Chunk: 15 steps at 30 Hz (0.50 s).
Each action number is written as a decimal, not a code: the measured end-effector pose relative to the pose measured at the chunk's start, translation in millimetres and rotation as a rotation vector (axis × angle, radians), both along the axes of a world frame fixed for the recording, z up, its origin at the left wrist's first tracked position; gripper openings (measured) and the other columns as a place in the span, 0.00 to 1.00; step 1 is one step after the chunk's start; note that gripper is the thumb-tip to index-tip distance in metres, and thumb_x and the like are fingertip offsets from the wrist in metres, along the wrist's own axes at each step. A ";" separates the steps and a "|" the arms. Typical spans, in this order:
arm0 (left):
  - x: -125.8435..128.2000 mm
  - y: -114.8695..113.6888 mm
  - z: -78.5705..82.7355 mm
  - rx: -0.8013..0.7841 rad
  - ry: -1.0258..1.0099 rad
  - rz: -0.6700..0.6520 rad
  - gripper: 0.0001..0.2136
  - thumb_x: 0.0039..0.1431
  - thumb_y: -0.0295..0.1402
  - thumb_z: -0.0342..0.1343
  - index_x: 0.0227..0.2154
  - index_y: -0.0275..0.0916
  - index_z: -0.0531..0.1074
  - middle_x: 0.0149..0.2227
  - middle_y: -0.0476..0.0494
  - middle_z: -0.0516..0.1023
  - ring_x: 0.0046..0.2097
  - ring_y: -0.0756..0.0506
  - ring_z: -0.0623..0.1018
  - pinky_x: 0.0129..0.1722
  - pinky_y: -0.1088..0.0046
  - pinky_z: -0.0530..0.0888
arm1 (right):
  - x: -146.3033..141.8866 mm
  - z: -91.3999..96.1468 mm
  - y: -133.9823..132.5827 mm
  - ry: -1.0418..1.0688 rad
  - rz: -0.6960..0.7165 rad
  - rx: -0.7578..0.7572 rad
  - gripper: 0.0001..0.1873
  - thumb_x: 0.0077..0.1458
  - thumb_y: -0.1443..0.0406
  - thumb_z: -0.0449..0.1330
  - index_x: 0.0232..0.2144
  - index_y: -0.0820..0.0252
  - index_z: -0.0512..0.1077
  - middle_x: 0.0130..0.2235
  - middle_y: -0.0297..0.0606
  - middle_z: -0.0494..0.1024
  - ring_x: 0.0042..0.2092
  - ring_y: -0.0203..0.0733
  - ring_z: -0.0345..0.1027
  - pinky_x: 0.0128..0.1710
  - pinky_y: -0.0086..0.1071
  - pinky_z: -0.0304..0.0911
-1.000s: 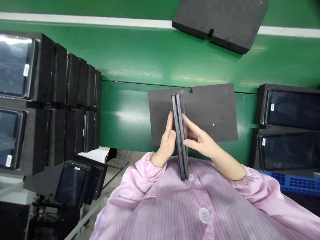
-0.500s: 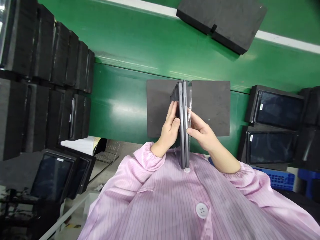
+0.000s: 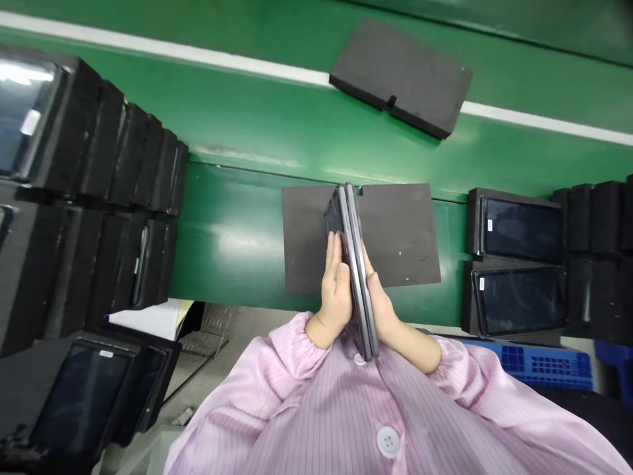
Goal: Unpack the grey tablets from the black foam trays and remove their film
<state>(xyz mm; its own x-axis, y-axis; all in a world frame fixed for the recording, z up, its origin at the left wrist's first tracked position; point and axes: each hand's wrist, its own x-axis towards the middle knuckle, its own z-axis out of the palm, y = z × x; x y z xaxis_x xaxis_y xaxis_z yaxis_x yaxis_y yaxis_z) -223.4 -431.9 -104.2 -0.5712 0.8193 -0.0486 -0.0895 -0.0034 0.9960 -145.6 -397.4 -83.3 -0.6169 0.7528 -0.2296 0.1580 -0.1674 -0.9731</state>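
Note:
Two dark tablets stand on edge, face to face or back to back, pressed together in front of my chest. My left hand (image 3: 336, 300) lies with its palm and straight fingers along the outer face of the left tablet (image 3: 335, 212). Against the outer side of the right tablet (image 3: 366, 290) rests my right hand (image 3: 382, 307), its fingers partly hidden behind it. The pair leans slightly, with the far ends to the left. Beyond and beneath them a flat black foam block (image 3: 400, 237) lies on the green bench (image 3: 232, 231).
Another notched foam block (image 3: 403, 76) lies farther back across a white line. Stacked black foam trays (image 3: 111, 148) fill the left side. At the right, tablets (image 3: 521, 227) sit in foam trays beside more stacks. A blue plastic basket (image 3: 548, 366) is below the bench edge.
My right hand has gone from a fingertip hold to a flatter palm press. The tablets have tilted slightly, and the clear film seen at their right side no longer shows. The view has shifted.

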 end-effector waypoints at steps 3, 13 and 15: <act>-2.3 0.0 34.0 0.054 0.050 0.019 0.24 0.65 0.47 0.37 0.62 0.48 0.55 0.67 0.49 0.51 0.67 0.44 0.52 0.66 0.64 0.49 | -0.2 30.1 2.0 0.095 0.016 0.023 0.37 0.60 0.43 0.36 0.65 0.51 0.44 0.67 0.29 0.48 0.67 0.38 0.40 0.68 0.37 0.33; 7.6 1.8 117.9 0.147 0.103 -0.069 0.25 0.65 0.47 0.37 0.62 0.49 0.53 0.67 0.52 0.50 0.67 0.44 0.48 0.67 0.63 0.47 | 15.2 101.3 -0.6 0.269 -0.010 0.129 0.36 0.60 0.43 0.36 0.66 0.49 0.42 0.67 0.26 0.45 0.68 0.39 0.32 0.68 0.40 0.36; 11.0 1.1 123.1 0.154 0.102 -0.075 0.25 0.65 0.47 0.37 0.63 0.49 0.53 0.67 0.52 0.51 0.67 0.44 0.48 0.67 0.63 0.47 | 18.7 105.9 -1.2 0.309 -0.013 0.132 0.35 0.61 0.44 0.37 0.66 0.48 0.42 0.68 0.25 0.44 0.68 0.38 0.31 0.68 0.39 0.36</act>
